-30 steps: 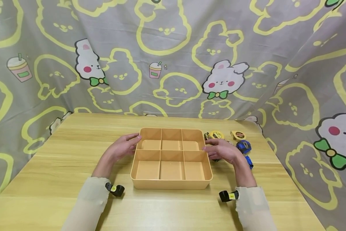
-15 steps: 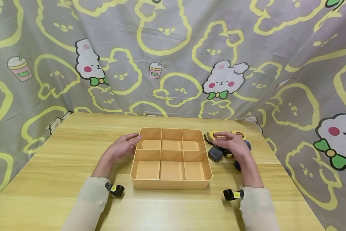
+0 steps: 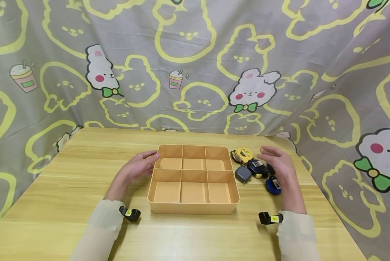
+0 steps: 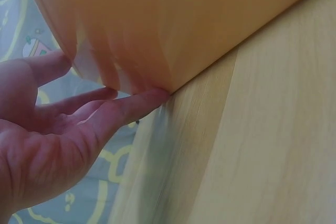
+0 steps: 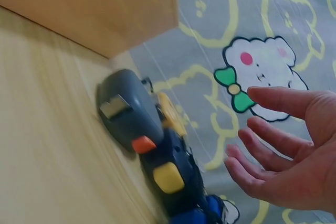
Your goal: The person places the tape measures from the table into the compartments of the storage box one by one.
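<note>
An orange-tan box with six compartments, divided by thin walls [image 3: 193,208], sits on the table. My left hand [image 3: 138,166] rests on its left side; in the left wrist view the fingertips [image 4: 157,96] touch the outer wall. My right hand [image 3: 281,165] hovers over the tape measures at the box's right, fingers loosely extended and holding nothing. Among these are a yellow tape measure [image 3: 243,155], a grey tape measure [image 3: 243,174], a dark blue tape measure [image 3: 256,168] and a blue tape measure [image 3: 273,186]. Others are partly hidden behind the right hand.
The wooden table [image 3: 67,188] meets a grey patterned curtain [image 3: 198,72] at the back and sides. A small black camera [image 3: 133,215] is strapped to the left wrist, and a similar black camera [image 3: 265,218] to the right one.
My right hand has left the box's right side and moved rightward over the tape measures, uncovering the grey and dark blue ones. The left hand and the box have stayed put.
</note>
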`<action>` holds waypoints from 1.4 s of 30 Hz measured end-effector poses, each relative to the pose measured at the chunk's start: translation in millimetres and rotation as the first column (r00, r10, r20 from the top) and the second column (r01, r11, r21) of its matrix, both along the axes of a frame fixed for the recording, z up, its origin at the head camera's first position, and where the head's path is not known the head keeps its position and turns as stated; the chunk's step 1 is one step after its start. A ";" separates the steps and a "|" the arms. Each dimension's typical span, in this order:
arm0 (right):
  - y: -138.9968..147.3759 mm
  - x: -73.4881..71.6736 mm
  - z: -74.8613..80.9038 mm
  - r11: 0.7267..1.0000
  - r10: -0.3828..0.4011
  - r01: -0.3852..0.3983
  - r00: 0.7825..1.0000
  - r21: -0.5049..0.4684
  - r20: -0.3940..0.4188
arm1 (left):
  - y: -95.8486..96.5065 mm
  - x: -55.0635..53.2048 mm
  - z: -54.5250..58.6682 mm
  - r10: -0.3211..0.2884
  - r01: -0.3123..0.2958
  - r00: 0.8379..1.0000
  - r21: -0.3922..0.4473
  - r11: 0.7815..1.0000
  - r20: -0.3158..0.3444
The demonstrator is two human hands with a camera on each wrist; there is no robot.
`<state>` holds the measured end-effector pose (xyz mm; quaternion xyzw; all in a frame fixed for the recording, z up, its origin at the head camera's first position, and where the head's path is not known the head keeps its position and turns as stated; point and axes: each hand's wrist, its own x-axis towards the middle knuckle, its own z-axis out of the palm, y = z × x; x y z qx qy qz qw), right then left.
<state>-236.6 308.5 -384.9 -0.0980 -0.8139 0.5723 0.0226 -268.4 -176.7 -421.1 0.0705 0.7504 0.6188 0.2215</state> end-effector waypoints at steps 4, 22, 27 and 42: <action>10.2 2.1 -0.5 0.998 -0.070 0.070 0.998 0.008 -0.002 | 0.1 -0.1 0.3 -0.003 0.003 1.000 -0.008 1.000 -0.003; -5.3 -1.5 -7.4 0.991 0.075 -0.076 0.997 0.113 0.007 | 0.2 -0.3 -0.1 -0.004 0.004 1.000 -0.007 1.000 -0.005; -17.0 -4.4 -6.4 0.971 0.185 -0.188 0.982 0.145 0.035 | 0.2 0.4 0.6 -0.003 0.003 1.000 -0.003 1.000 -0.007; -32.8 -7.4 -11.3 0.850 0.380 -0.417 0.909 0.322 0.174 | -0.6 1.3 0.7 -0.010 0.010 1.000 0.006 1.000 -0.004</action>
